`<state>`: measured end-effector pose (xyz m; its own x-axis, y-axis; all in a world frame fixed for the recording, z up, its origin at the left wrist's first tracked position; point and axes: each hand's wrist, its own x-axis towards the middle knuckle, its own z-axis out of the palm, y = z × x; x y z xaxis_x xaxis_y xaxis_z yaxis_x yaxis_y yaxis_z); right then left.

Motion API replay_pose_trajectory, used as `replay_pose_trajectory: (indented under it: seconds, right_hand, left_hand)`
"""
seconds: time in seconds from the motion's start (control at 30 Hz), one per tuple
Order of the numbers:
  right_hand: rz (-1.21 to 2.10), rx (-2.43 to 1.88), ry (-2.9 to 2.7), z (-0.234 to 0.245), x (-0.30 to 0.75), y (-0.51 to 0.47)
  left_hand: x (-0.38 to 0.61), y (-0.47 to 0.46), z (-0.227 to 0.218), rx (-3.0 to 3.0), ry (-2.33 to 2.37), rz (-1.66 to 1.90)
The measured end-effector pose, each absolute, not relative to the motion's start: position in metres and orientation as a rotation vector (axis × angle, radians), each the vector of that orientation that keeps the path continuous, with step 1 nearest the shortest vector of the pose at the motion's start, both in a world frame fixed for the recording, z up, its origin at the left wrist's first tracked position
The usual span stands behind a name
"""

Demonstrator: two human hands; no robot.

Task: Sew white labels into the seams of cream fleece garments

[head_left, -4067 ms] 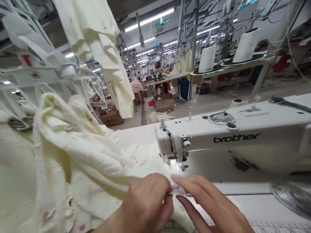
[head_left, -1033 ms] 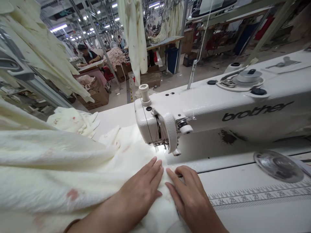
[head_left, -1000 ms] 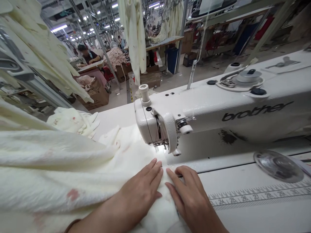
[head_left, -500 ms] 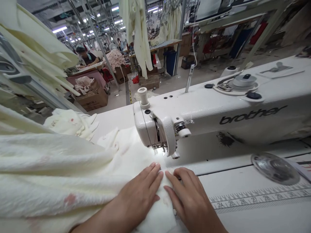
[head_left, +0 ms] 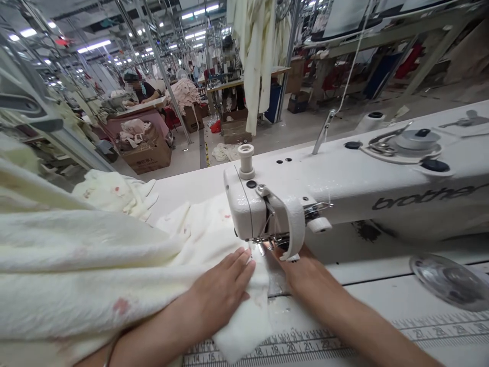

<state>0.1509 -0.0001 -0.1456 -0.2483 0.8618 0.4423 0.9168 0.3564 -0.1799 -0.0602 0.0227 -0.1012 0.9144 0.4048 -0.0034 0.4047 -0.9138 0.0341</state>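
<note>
Pressing on the cloth (head_left: 126, 260), my left hand (head_left: 221, 288) lies flat, fingers stretched out and gripping nothing, just in front of the sewing head (head_left: 244, 206). My right hand (head_left: 300, 267) reaches beneath it, fingers mostly hidden; I cannot tell how spread they are or what they hold. The cloth spreads leftward from there, one corner over the ruler (head_left: 290, 349).

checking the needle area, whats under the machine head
Pale fabric and the right hand show under the machine head. Much of that hand is covered by the head, so what it touches can't be seen.
</note>
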Motion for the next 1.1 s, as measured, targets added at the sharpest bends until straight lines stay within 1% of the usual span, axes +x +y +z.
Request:
replay_pose_trajectory:
  seconds: [0.1,0.23,0.77,1.1]
  right_hand:
    - [-0.264,-1.474,-2.205,-0.152,0.139,-0.033]
    - [-0.359,-1.522,-2.170,-0.158,0.128,-0.040]
    - [-0.294,-1.526,-2.081,-0.156,0.126,-0.034]
    - [-0.338,-1.578,-2.109,-0.156,0.128,-0.034]
  left_hand:
    - [-0.061,0.022,-0.101,3.005,0.642,0.089]
    - [-0.064,0.023,-0.101,2.983,0.679,0.047]
    - [-0.065,0.032,-0.100,3.037,0.668,-0.022]
    - [-0.061,0.046,-0.095,2.930,0.697,-0.043]
